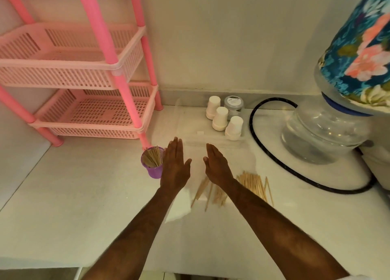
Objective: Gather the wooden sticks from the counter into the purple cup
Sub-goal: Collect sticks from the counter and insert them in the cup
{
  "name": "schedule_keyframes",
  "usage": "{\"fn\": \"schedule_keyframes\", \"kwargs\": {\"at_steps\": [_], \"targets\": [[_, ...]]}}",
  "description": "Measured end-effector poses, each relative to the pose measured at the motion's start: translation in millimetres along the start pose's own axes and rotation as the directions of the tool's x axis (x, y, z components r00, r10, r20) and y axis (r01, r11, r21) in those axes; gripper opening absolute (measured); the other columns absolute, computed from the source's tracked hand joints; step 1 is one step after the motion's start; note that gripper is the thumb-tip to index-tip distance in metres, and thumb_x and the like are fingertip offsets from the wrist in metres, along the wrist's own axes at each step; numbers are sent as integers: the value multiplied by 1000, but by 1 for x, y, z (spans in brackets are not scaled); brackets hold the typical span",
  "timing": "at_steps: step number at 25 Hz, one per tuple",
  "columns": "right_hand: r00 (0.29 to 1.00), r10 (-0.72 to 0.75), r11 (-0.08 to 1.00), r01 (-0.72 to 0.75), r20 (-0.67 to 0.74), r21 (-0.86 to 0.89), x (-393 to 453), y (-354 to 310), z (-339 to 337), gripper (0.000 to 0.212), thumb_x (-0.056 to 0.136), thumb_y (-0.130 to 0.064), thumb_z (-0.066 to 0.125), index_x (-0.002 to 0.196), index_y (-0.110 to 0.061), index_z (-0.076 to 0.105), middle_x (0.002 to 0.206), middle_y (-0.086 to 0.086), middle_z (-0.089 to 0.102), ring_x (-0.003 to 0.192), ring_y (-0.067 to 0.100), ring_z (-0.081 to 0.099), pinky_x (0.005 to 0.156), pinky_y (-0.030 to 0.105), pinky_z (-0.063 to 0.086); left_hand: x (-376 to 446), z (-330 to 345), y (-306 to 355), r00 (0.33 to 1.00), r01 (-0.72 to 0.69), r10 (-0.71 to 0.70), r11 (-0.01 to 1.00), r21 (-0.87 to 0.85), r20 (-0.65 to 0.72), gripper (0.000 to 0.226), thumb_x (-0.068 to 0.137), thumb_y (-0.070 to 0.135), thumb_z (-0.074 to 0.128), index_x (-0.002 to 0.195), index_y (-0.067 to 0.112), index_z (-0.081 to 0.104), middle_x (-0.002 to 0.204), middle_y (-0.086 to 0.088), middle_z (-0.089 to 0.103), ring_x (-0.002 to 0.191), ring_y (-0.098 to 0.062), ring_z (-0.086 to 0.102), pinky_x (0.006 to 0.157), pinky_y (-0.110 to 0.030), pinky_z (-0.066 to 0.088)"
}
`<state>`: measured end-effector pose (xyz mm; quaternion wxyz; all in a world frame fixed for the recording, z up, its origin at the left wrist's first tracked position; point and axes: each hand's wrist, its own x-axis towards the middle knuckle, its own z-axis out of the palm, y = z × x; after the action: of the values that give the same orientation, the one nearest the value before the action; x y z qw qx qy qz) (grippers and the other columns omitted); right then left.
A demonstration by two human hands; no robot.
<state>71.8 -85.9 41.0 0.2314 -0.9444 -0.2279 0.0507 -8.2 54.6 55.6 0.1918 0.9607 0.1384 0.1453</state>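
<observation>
The purple cup [153, 163] stands upright on the white counter [73, 195], with a bundle of wooden sticks inside it. My left hand [175, 166] hovers flat just right of the cup, fingers straight, holding nothing. My right hand [216, 163] is flat too, palm facing left, empty. A loose pile of wooden sticks [253, 183] lies on the counter under and to the right of my right forearm, and a few more sticks [202, 192] lie to its left.
A pink plastic rack [88, 111] stands at the back left, one leg right behind the cup. Three white paper cups [221, 117] and a grey lidded jar [233, 102] sit by the wall. A water bottle [325, 130] with a black hose [263, 151] fills the right.
</observation>
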Motion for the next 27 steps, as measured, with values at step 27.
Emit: {"fn": "schedule_keyframes", "kwargs": {"at_steps": [27], "targets": [[871,-288,916,372,398,-153,-47,106,-13,75,93,-21,62,155,-22,19,165,2,14,152,22,14,121,40,17,-79,62,75,927,216,-237,971,104,292,62,87,61,58,121,10,53,120,-7,51,107,-23,52,87,-33,51]]}}
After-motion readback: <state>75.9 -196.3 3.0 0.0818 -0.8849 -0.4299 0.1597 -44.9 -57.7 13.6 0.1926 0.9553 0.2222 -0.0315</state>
